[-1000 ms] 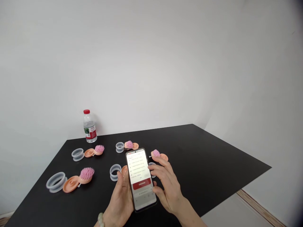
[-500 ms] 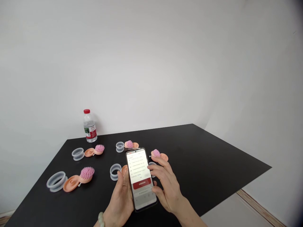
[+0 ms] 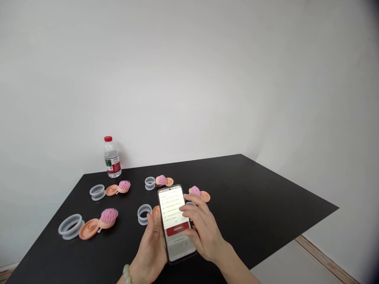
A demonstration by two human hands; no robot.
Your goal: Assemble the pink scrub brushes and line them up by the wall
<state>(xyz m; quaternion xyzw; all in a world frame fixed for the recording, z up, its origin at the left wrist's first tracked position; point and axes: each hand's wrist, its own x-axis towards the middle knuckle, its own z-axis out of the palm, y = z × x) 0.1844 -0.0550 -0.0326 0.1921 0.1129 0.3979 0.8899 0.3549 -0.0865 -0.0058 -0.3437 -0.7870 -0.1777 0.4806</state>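
A lit smartphone [image 3: 177, 246] with a red bar on its screen rests in my left hand [image 3: 152, 246], gripped along its edges. Over the screen's right side hovers my right hand [image 3: 205, 232], its fingers apart and slightly curled; whether a fingertip touches the glass I cannot tell. Behind the phone, a translucent ring [image 3: 144, 214] and a partly hidden orange piece lie on the table. Just beyond my right hand sits an orange folding piece with pink bristles [image 3: 194, 191], and another ring there is mostly covered by the fingers.
On the black table [image 3: 251, 205], further translucent rings [image 3: 71, 227] lie beside open orange cases with pink bristles [image 3: 109, 216]. A water bottle with a red cap [image 3: 113, 159] stands at the back left by the wall. The table's right edge slants toward me.
My right hand has shifted a little to the left, further over the phone screen. My left hand and the phone stay nearly in place.
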